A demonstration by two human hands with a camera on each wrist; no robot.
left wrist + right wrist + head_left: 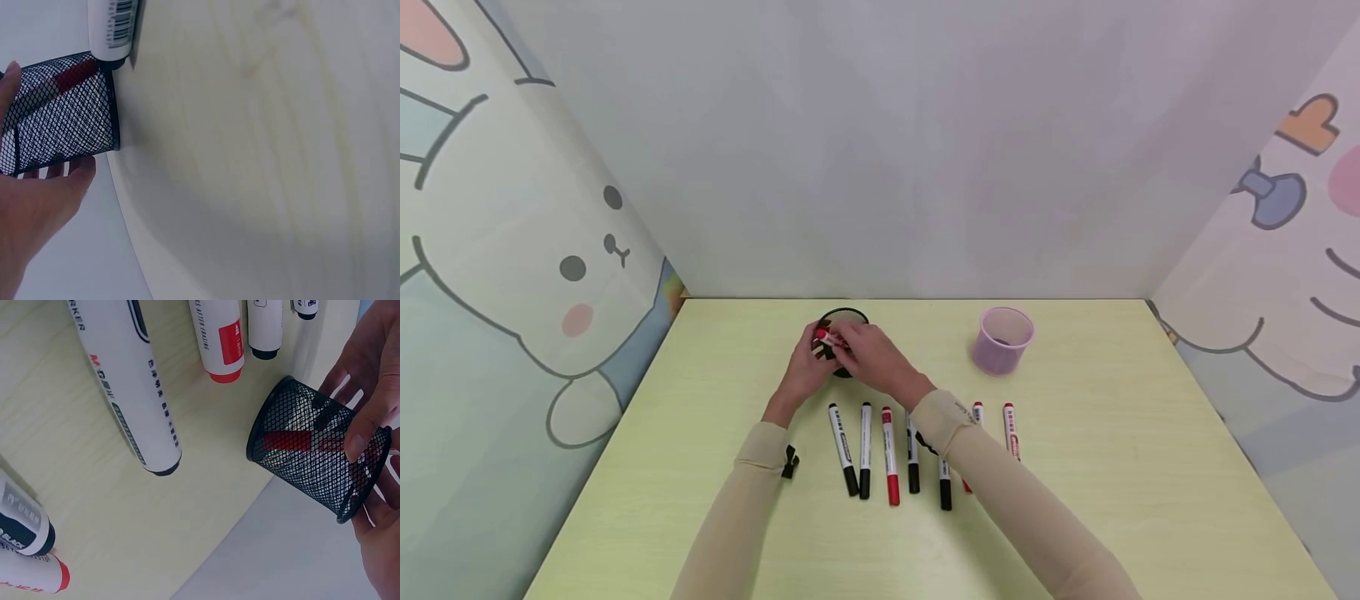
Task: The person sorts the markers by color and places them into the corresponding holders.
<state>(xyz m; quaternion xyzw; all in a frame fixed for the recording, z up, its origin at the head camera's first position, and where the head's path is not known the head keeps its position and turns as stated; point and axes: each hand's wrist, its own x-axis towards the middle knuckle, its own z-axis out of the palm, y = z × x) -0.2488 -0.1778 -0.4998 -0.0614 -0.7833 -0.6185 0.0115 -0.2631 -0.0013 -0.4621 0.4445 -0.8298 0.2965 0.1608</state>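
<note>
My left hand [805, 367] holds a black mesh pen cup [306, 447] at the table's far side, its thumb on the mesh and its fingers wrapping the other side. The right hand [872, 358] is over the cup's rim and pinches a red-capped marker [824, 335]. Through the mesh, a red marker end [75, 76] shows inside the cup. How the right fingertips grip is partly hidden. Nearer the person, several whiteboard markers lie in a row, among them a black-capped marker [843, 450] and a red-capped marker [890, 456].
A lilac cup [1002, 342] stands to the right at the back of the pale yellow table [1120, 500]. The right sleeve [1007, 483] passes over part of the marker row. A plain wall [910, 150] rises behind the table, with printed panels on both sides.
</note>
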